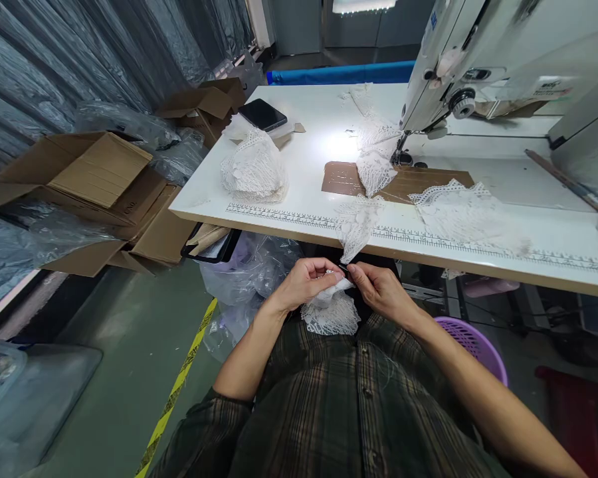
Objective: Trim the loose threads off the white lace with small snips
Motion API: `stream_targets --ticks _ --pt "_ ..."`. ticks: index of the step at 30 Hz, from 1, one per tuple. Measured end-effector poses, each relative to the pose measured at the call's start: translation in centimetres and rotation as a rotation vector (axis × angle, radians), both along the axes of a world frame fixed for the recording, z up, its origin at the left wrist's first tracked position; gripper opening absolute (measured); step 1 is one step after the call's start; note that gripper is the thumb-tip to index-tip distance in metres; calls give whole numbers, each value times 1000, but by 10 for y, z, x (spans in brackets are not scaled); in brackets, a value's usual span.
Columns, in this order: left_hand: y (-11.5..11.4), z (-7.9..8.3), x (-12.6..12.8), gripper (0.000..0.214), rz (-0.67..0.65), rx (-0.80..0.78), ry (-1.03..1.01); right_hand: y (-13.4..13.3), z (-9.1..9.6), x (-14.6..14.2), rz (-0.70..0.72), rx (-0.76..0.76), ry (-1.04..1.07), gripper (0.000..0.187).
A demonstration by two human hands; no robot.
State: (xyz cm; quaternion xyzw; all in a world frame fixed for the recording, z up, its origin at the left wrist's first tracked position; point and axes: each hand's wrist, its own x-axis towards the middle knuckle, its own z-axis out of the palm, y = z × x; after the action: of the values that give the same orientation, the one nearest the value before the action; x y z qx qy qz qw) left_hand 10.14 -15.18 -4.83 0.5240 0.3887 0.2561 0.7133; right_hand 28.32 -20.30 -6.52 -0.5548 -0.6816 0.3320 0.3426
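Observation:
Both my hands are in my lap, below the table's front edge, working one piece of white lace (331, 312). My left hand (306, 280) is closed on the lace's upper edge. My right hand (379, 287) pinches a small dark tool, too small to make out, at the same spot, its fingers touching the lace. A strip of white lace (359, 226) hangs from the table edge down toward my hands and runs back to the sewing machine's needle (401, 156).
A white sewing table (309, 179) with a printed ruler carries a lace pile (255, 169), another lace piece (461, 206), brown cardboard (343, 178), a phone (262, 114) and the sewing machine (478, 60). Open cartons (94, 172) sit left; a purple basket (473, 342) right.

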Motion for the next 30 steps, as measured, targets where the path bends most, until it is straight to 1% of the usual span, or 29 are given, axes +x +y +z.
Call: stream_targets --ticks 2,5,10,13,15,17,19,20,21,23,25,26,28,30 --pt "1 0 0 27 -6 14 0 -1 -2 1 -11 3 -12 45" --pt "2 1 0 25 -28 37 8 -4 -1 3 9 24 -46 43" --pt "3 5 -1 26 -52 43 48 -1 5 6 59 81 -194 39" --pt "3 9 0 28 -60 49 64 1 7 6 40 73 -255 41" --pt "2 10 0 27 -64 57 62 0 6 5 10 36 -206 41" --pt "2 8 -1 27 -64 57 54 -4 1 3 26 -34 -60 38" --pt "2 2 -3 27 -69 62 58 -10 -9 -1 81 -127 83 34" --pt "3 -4 -5 27 -76 75 73 -14 -16 -2 104 -173 120 33" --pt "5 -11 -7 28 -83 103 102 -18 -22 -4 108 -205 117 33" --pt "8 -25 -11 29 -89 207 205 -25 -34 -4 61 -216 36 32" --pt "12 -35 -13 35 -71 357 322 -29 -37 0 -13 -161 -65 29" --pt "13 -37 -13 41 -56 424 354 -30 -35 4 -41 -128 -99 27" --pt "13 -33 -9 51 -25 504 352 -30 -24 13 -85 -66 -126 26" --pt "11 -21 -1 45 14 526 307 -30 -7 24 -120 -11 -118 26"
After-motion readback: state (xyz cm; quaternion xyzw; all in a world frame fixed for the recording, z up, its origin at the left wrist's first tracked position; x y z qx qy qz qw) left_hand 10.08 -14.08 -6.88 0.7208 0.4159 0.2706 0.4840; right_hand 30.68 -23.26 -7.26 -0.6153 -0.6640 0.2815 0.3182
